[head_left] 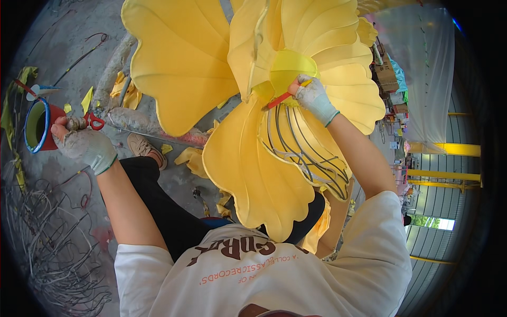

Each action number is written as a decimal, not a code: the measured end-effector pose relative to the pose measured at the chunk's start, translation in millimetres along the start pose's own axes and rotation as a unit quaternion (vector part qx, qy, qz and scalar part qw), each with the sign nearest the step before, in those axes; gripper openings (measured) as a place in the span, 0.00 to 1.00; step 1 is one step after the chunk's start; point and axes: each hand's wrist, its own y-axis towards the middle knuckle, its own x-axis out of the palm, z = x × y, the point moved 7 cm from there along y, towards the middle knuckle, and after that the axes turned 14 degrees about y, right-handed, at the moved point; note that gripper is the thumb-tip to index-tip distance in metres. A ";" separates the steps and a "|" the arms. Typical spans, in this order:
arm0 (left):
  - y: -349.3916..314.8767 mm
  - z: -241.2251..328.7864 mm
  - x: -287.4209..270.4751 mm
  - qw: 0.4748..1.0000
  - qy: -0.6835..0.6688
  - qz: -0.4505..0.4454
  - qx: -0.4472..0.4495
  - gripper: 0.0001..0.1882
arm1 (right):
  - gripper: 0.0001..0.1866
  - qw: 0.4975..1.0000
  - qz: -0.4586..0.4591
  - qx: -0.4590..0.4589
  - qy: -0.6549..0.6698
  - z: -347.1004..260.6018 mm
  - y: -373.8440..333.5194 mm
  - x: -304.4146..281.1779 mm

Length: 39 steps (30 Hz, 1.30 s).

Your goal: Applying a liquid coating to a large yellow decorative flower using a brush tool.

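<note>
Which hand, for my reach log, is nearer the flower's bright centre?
Right. The right hand is at the lower right of the bright centre; the left hand is far to its left.

One near, downward head-camera view (a wide fisheye).

"The flower (253, 174)?"
"Big, yellow, ruffled petals (182, 58) spread; dark wires (289, 145) bare below the lime centre (290, 66)."
"The tool (279, 100)?"
"Red, slanting, one end near that centre."
"And the pot (50, 138)?"
"Red, blue-rimmed, well left of the centre."
</note>
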 end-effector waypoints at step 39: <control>-2.0 0.9 -2.1 0.999 0.044 0.022 0.009 0.17 | 0.03 0.978 -0.072 0.027 0.195 -18.6 -63.3 11.3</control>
